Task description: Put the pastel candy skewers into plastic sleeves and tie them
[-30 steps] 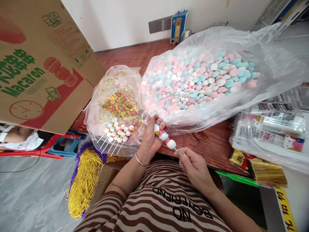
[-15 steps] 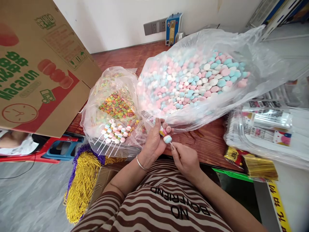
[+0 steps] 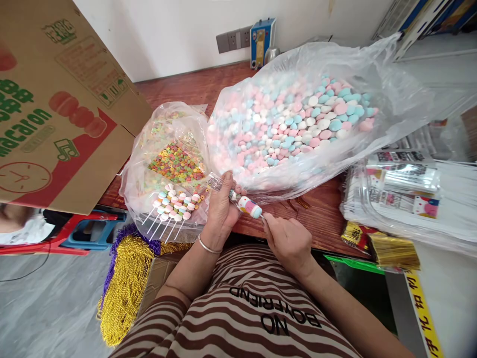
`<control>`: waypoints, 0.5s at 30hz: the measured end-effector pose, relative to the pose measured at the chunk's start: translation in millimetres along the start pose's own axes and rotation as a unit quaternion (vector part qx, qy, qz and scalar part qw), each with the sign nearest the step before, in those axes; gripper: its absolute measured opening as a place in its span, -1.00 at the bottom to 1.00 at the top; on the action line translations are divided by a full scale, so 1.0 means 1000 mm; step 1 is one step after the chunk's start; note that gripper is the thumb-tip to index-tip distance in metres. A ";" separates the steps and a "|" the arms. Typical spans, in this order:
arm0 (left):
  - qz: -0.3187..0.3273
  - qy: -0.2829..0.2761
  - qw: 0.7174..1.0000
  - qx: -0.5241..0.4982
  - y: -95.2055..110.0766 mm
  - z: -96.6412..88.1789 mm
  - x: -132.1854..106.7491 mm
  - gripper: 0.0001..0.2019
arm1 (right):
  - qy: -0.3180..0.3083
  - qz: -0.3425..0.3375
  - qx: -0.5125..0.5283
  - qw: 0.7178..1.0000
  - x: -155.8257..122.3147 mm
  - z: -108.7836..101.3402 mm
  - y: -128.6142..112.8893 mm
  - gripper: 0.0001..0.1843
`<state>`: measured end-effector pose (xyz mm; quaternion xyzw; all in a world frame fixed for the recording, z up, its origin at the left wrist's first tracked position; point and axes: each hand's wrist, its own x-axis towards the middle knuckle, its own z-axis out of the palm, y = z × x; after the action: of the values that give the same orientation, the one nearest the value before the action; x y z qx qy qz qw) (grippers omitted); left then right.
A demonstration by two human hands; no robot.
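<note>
My left hand (image 3: 220,211) is closed around a small printed clear wrapper (image 3: 244,203). Inside the wrapper is a candy skewer, its pale blue and white end piece (image 3: 256,213) showing at the wrapper's lower right end. My right hand (image 3: 288,242) pinches the thin stick just below that candy. Left of my left hand, several candy skewers (image 3: 176,205) with white sticks lie side by side on a clear bag of colourful ring-shaped pieces (image 3: 177,163). Beyond my hands spreads a large clear bag of pink, white and blue candies (image 3: 305,127).
A Macaron cardboard box (image 3: 70,104) stands at the left. On the right lie packs of printed wrappers (image 3: 406,184) and gold twist ties (image 3: 397,251). A blue device (image 3: 262,44) stands by the wall. Yellow beaded strands (image 3: 126,288) hang at the lower left.
My left hand has shifted slightly left and up along the wrapper, and the wrapper now covers more of the candy near the stick. My right hand keeps hold of the stick. The view has shifted slightly.
</note>
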<state>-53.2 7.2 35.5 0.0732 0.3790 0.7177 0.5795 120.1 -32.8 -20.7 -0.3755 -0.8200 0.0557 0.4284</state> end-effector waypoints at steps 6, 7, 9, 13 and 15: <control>-0.063 -0.057 0.996 -0.031 0.001 0.004 0.001 -0.72 | -0.065 0.122 0.160 0.977 0.000 -0.009 -0.009 -0.78; -0.071 -0.073 0.994 -0.042 -0.001 0.005 0.001 -0.72 | -0.099 0.205 0.255 0.940 0.000 -0.010 -0.014 -0.73; -0.081 -0.095 0.990 -0.066 -0.006 0.008 0.000 -0.72 | -0.155 0.356 0.430 0.815 0.002 -0.012 -0.023 -0.68; -0.089 -0.089 0.990 -0.070 -0.025 0.013 -0.007 -0.71 | -0.162 0.427 0.529 0.715 0.006 -0.004 -0.028 -0.66; -0.087 -0.063 0.993 -0.046 -0.035 0.015 -0.012 -0.69 | -0.111 0.343 0.396 0.845 0.007 0.003 -0.023 -0.67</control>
<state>-14.1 5.0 28.6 0.0587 0.3134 0.6748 0.6656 102.3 -44.4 -8.5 -0.4229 -0.5892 0.5600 0.4004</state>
